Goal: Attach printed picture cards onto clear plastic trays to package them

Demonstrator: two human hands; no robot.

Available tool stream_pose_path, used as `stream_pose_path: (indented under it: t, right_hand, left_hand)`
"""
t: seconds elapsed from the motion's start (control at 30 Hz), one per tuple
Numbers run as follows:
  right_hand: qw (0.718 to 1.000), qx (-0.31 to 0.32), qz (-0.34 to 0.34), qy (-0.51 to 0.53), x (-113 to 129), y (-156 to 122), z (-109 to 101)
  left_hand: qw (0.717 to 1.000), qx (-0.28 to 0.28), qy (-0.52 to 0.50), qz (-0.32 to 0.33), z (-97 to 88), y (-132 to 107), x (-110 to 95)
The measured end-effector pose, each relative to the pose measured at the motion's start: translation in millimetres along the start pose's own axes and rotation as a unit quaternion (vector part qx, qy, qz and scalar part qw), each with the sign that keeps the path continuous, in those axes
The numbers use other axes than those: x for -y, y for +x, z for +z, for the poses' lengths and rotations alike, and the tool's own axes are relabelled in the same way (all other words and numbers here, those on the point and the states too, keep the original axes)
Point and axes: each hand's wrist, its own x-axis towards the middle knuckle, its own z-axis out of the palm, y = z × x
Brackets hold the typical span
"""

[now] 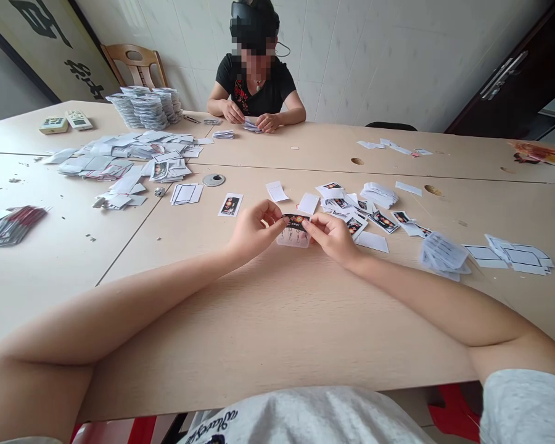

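Note:
Between my two hands is a small clear plastic packet (293, 237) with a black printed card at its top and several thin, dark, hook-like shapes below. My left hand (258, 229) pinches the card's left edge between thumb and fingers. At the right edge, my right hand (333, 236) is closed on the same packet. Just beyond my right hand lies a loose heap of black-and-white printed cards (383, 221). A single printed card (230, 205) rests face up to the left of my left hand. A blank white card (308, 203) lies just past the packet.
Across the table, a person (256, 80) handles small papers. Stacked packets (143, 108) and a wide heap of white packets (129, 151) occupy the far left. Clear plastic sleeves (443, 253) and black-lined cards (520, 254) lie right. A round metal disc (213, 179) sits mid-table.

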Motion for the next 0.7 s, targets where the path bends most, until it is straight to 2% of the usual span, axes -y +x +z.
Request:
stream_pose_path:
  t: [0.17,0.37,0.53,0.7]
  right_hand:
    - [1.000,-0.007,0.017,0.019,-2.9,4.5,-2.2]
    - [0.996,-0.005,0.054,0.074,-8.8,9.8,-4.2]
    - [0.993,-0.020,0.075,0.089,-8.9,10.9,-6.6]
    - [0.995,-0.003,0.060,0.076,-8.8,10.5,-6.4]
  left_hand:
    - [0.998,0.038,-0.027,0.047,-2.2,4.8,3.4]
    - [0.994,0.045,-0.041,0.093,-5.0,5.5,2.3]
    - [0.994,0.037,-0.052,0.088,-5.4,5.2,0.8]
    - [0.992,0.059,-0.103,0.052,-3.4,6.0,3.9]
